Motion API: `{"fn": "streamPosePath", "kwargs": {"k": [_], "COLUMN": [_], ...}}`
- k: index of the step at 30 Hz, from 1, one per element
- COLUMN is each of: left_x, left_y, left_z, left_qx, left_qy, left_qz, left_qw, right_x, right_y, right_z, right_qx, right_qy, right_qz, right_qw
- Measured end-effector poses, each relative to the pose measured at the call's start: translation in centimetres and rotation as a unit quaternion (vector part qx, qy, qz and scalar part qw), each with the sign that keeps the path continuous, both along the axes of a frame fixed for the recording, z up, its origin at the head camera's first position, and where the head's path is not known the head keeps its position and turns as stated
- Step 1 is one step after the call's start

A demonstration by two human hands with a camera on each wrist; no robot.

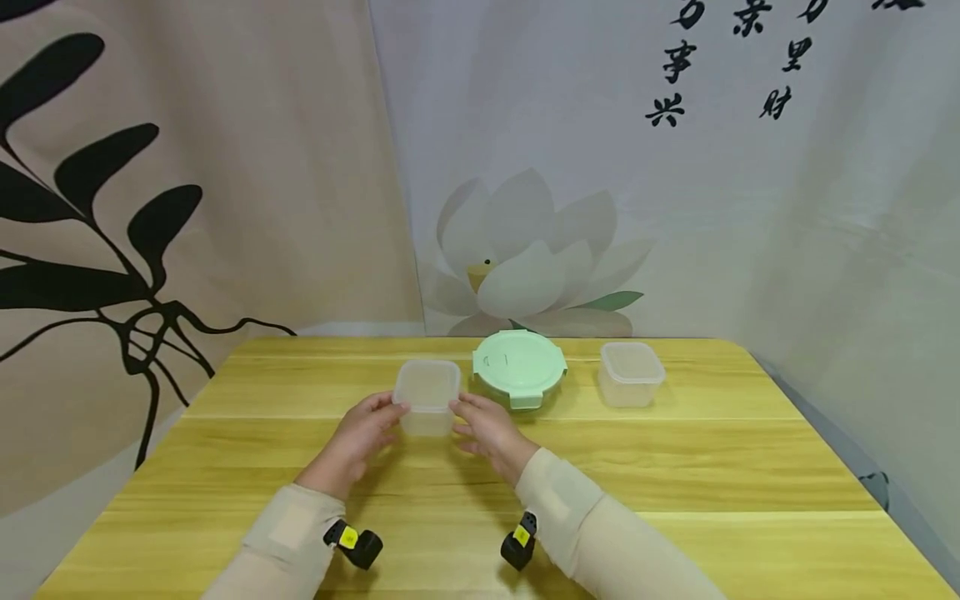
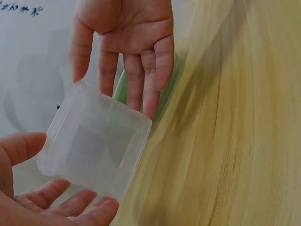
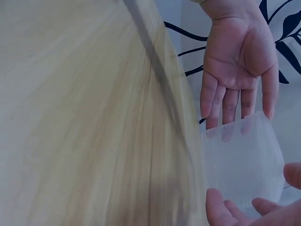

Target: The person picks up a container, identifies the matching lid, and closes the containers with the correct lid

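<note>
A small clear plastic food container with a lid is held between both hands, raised off the table. My left hand grips its left side, the thumb by the lid edge and the fingers lower down. On the opposite side my right hand holds it the same way. The left wrist view shows the container from below, with the left fingers along its near edge. In the right wrist view the right fingers touch the container.
Behind the right hand stands a round container with a mint-green clip lid. A second clear lidded container sits farther right. The wooden table ends at a printed curtain at the back.
</note>
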State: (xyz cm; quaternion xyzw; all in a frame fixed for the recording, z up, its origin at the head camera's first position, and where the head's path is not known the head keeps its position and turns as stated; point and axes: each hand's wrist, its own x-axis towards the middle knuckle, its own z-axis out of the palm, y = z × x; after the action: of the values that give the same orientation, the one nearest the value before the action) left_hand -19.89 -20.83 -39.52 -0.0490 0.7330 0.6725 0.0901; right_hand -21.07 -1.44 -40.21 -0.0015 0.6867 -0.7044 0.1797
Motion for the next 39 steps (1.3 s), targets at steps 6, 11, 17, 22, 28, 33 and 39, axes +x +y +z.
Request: {"fn": "streamPosePath", "kwargs": {"k": [6, 11, 17, 22, 28, 33, 39], "left_x": [-0.6, -1.0, -1.5, -1.9, -2.3, -2.6, -3.2], "left_y": [-0.4, -0.7, -1.1, -1.5, -2.0, -2.3, -2.7], "left_z": [-0.2, -0.2, 0.0, 0.0, -0.3, -0.6, -0.8], "left_qx": [-0.001, -0.004, -0.004, 0.001, 0.011, 0.009, 0.013], "left_qy": [-0.001, -0.003, -0.007, -0.009, -0.011, -0.012, -0.018], "left_qz": [-0.005, -0.006, 0.006, 0.02, 0.027, 0.03, 0.032], "left_qw": [1.0, 1.0, 1.0, 0.9998, 0.9995, 0.9994, 0.9993], "right_x": [-0.5, -1.2, -1.9, -2.4, -2.6, -3.1, -3.7], "right_y": [-0.5, -0.9, -1.6, -2.3, -3.0, -3.5, -3.9], "right_z": [-0.2, -0.4, -0.3, -0.5, -0.5, -0.7, -0.7], "right_qx": [-0.001, -0.005, 0.0, 0.005, 0.014, 0.02, 0.024], "right_qy": [-0.001, -0.001, 0.001, 0.003, -0.002, -0.005, 0.001], "right_qz": [0.001, -0.001, 0.001, 0.006, 0.002, -0.003, -0.003], "right_qw": [1.0, 1.0, 1.0, 1.0, 0.9999, 0.9998, 0.9997]}}
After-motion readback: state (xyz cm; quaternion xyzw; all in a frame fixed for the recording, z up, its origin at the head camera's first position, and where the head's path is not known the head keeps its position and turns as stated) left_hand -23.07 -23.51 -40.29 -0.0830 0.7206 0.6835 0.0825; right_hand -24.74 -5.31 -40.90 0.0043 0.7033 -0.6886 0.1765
